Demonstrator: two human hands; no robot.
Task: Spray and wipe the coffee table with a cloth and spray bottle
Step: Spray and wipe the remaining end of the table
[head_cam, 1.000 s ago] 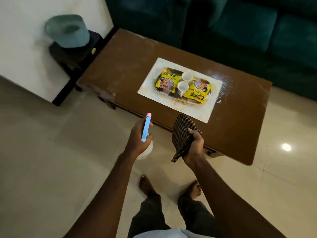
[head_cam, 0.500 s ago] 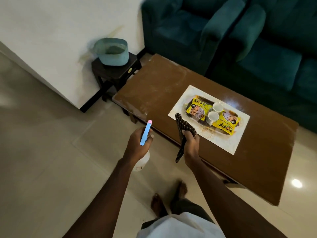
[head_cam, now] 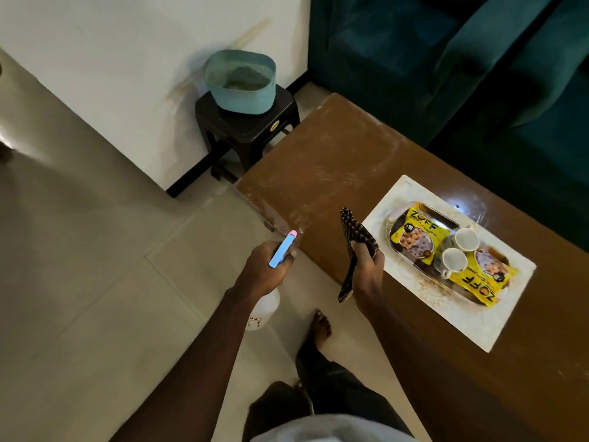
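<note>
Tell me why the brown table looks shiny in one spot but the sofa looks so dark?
Head view: a room light glares off the glossy brown wooden coffee table just beyond the white rectangular placemat. Head view: the teal fabric sofa sits in deep shadow, its details hard to see.

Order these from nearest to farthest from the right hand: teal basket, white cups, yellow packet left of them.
1. Yellow packet, just right of the right hand.
2. White cups, farther right on the tray.
3. Teal basket, on the far stool.
</note>
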